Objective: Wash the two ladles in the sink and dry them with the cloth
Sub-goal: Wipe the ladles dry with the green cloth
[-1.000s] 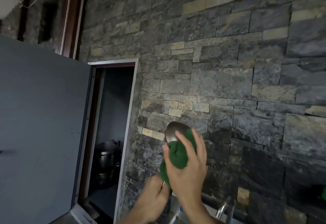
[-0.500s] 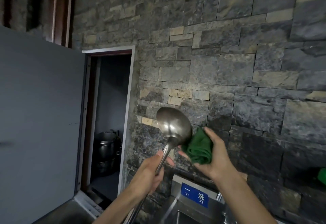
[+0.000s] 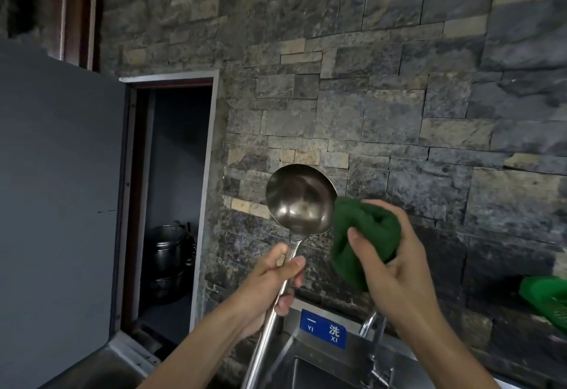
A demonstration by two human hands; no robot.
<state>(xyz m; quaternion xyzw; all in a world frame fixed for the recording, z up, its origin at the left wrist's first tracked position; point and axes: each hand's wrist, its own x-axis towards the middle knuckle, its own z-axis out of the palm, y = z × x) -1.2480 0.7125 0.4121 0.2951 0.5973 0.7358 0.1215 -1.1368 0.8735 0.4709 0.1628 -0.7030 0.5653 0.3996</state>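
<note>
**Ladle held up, cloth at its rim**

While the left hand (image 3: 270, 278) grips the ladle (image 3: 299, 201) by its handle, bowl raised upright before the stone wall (image 3: 399, 106), the right hand (image 3: 395, 269) clutches the bunched green cloth (image 3: 362, 235), touching the bowl's right edge. Below, the sink (image 3: 319, 367) and tap (image 3: 372, 324) sit under both arms.

Single head-worn wide view, facing forward at the stone wall (image 3: 383, 112), close above the sink (image 3: 322, 370); both hands near, lower centre of frame.
</note>
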